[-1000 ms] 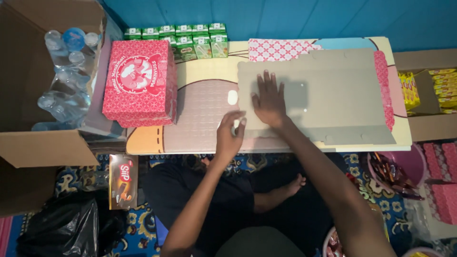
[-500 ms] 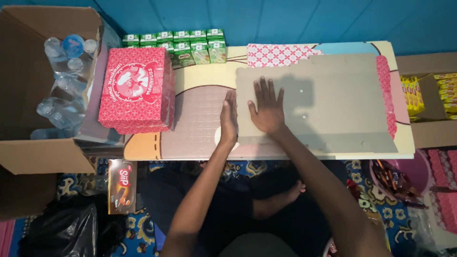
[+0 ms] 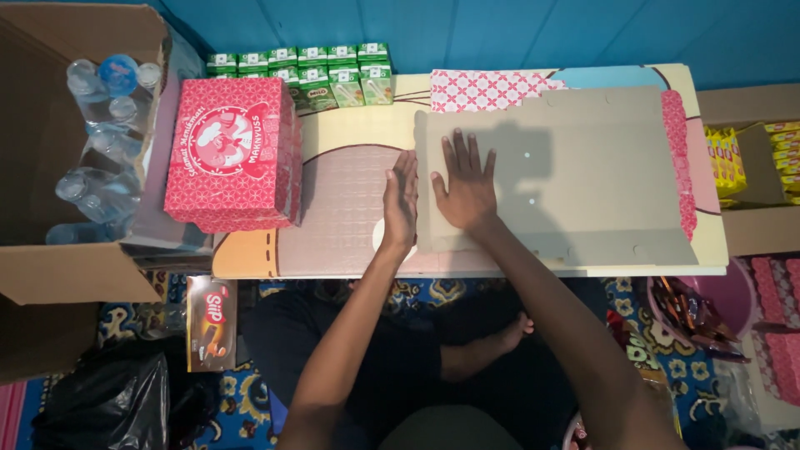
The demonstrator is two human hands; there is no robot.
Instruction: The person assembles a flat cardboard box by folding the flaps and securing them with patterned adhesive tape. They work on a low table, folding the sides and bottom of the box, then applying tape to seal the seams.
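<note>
A: Packages? 
B: Red patterned box [image 3: 233, 154] at table [image 3: 350, 125] left edge; green cartons [image 3: 308, 71] along far edge.
A: Hands?
B: Right hand [image 3: 467, 187] flat, fingers spread, on grey cardboard sheet [image 3: 583, 175]; left hand [image 3: 402, 200] edgewise, fingers together, against sheet's left edge.

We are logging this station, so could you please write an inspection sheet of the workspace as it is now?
Surface: low table with a printed top, partly covered.
Job's things: flat cardboard sheet lying on the table.
Clutter: stack of red boxes; green cartons at the far edge.
Grippers: right hand flat on the sheet; left hand on edge against the sheet's left side.
Cables: nothing seen.
Surroundings: box of water bottles on the left; yellow packets on the right; patterned floor mat.
</note>
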